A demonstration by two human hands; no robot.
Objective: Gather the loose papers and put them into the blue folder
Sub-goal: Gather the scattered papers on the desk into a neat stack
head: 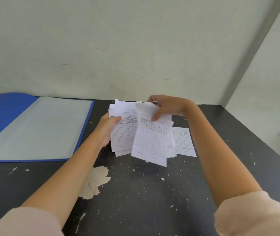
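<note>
The blue folder [1,114] lies open at the far left of the black table, its pale inner sheet [40,128] facing up. My left hand [107,128] grips a bunch of white lined papers [124,132] by their left edge, lifted off the table. My right hand [166,106] pinches another bunch of papers [151,140] from the top, overlapping the first bunch. One loose paper [184,142] lies flat on the table just right of the held ones, partly covered by them.
The black table [144,193] has chipped paint, with a large bare patch [95,183] near the middle front. A pale wall rises right behind the table, and a second wall closes the right side.
</note>
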